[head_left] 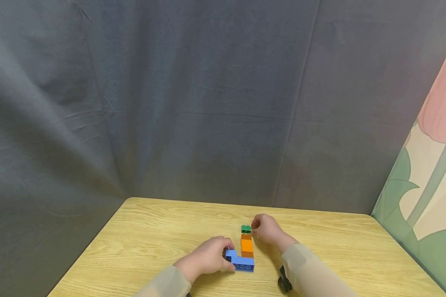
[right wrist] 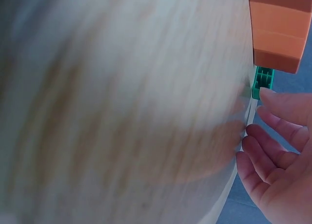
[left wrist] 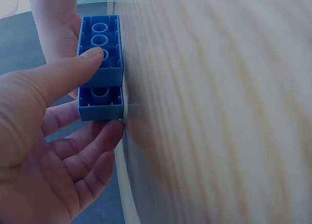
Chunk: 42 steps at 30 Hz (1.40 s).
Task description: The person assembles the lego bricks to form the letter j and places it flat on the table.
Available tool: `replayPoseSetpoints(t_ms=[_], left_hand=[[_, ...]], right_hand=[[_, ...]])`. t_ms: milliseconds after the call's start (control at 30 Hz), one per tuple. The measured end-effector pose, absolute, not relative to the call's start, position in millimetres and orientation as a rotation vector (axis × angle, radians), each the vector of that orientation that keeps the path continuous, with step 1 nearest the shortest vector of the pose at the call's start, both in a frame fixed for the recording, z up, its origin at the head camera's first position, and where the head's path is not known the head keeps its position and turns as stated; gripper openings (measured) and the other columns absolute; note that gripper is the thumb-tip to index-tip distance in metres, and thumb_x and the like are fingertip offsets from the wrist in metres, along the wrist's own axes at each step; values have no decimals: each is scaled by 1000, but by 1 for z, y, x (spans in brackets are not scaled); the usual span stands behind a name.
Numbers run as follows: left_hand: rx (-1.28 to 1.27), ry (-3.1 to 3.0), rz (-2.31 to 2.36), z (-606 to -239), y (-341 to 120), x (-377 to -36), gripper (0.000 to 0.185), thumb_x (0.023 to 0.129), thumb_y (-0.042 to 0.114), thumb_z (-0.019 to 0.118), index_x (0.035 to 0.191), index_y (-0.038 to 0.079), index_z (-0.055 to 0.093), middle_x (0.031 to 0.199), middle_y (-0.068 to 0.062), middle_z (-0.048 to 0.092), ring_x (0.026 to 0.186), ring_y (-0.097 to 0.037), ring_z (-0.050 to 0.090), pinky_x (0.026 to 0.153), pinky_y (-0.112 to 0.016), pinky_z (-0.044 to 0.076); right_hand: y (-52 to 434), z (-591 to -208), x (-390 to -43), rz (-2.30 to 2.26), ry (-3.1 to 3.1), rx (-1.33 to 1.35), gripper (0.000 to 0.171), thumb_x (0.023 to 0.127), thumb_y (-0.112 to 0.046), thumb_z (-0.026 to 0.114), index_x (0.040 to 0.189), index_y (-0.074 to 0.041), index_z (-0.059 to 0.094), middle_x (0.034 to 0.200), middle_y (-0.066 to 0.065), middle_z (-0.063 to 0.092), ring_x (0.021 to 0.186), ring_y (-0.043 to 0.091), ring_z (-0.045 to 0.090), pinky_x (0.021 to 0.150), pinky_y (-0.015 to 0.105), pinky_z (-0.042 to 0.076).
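Two joined blue toy bricks (head_left: 241, 263) lie on their sides on the table, hollow undersides towards me. My left hand (head_left: 210, 255) grips them at their left end. In the left wrist view the thumb presses the hollow side of the blue bricks (left wrist: 100, 51), with the other fingers behind and below. A row of orange bricks (head_left: 247, 245) extends away behind the blue ones. Beyond its far end lies a small green brick (head_left: 246, 229), hollow side facing me. My right hand (head_left: 269, 229) is beside the green brick, fingers loosely bent; the thumb tip overlaps its edge in the right wrist view.
The light wooden table (head_left: 152, 231) has its far edge against a grey curtain (head_left: 208, 123). To the right is a wall with a painted flower (head_left: 442, 99). A black device (head_left: 284, 281) shows under the right sleeve.
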<state>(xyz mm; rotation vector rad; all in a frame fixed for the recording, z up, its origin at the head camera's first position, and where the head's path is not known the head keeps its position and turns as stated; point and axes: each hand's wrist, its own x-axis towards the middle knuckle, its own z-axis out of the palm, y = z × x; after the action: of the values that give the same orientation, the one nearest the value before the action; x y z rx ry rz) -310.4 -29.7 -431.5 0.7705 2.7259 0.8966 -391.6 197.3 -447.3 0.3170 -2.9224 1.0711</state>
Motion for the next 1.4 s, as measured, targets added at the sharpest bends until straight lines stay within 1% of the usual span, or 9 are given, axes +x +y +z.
replayPoseSetpoints(t_ms=[200, 533, 867, 1400], left_hand=[[781, 2751, 881, -433, -27, -312, 36, 76, 31, 88, 103, 17, 68, 88, 13, 55, 76, -7, 51, 75, -27, 45], [780, 2751, 878, -434, -27, -313, 37, 76, 31, 88, 103, 17, 68, 88, 13, 55, 77, -7, 51, 76, -28, 46], [786, 2766, 877, -433, -29, -312, 35, 76, 31, 87, 102, 17, 68, 88, 13, 56, 76, -6, 51, 76, -27, 46], [775, 2767, 862, -430, -28, -311, 35, 76, 31, 87, 103, 18, 68, 90, 13, 56, 77, -6, 51, 77, -28, 46]], right_hand=[[197, -447, -389, 1074, -2907, 338, 18, 79, 5, 77, 79, -6, 63, 75, 3, 55, 72, 21, 50, 67, 34, 47], [199, -447, -389, 1076, -2903, 349, 18, 80, 6, 76, 79, -6, 63, 75, 3, 55, 72, 21, 50, 65, 33, 46], [198, -447, -389, 1085, -2929, 312, 17, 81, 5, 76, 81, -7, 64, 78, 3, 56, 75, 22, 50, 70, 34, 47], [199, -445, -387, 1153, -2912, 277, 15, 81, 5, 76, 85, -5, 65, 80, 4, 56, 73, 21, 51, 63, 31, 48]])
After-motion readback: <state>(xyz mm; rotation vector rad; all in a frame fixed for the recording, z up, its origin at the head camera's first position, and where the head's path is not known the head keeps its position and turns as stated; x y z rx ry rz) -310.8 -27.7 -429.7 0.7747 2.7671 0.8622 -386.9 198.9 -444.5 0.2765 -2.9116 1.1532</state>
